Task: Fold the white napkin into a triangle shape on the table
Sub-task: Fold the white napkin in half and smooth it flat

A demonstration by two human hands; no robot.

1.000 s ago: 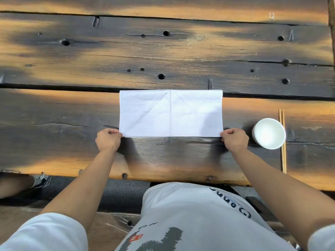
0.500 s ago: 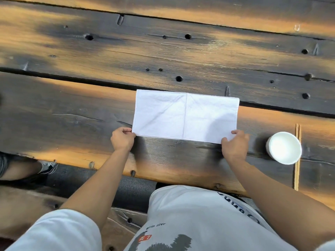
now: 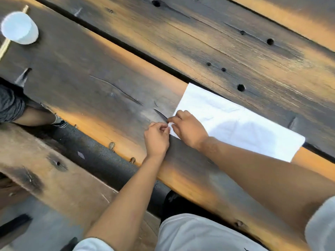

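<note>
both hands bunched together, left hand (image 3: 157,140) and right hand (image 3: 188,128) with fingers curled, pinching, forearms converging

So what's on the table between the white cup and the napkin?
Nothing: the head view shows only bare dark wood with cracks between the white cup and the napkin. Both hands sit at the napkin's near corner.

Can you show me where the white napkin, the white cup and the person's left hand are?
white napkin (image 3: 235,124): head view, middle of the cloth.
white cup (image 3: 19,27): head view, its inside.
left hand (image 3: 157,140): head view, back of the hand.
</note>
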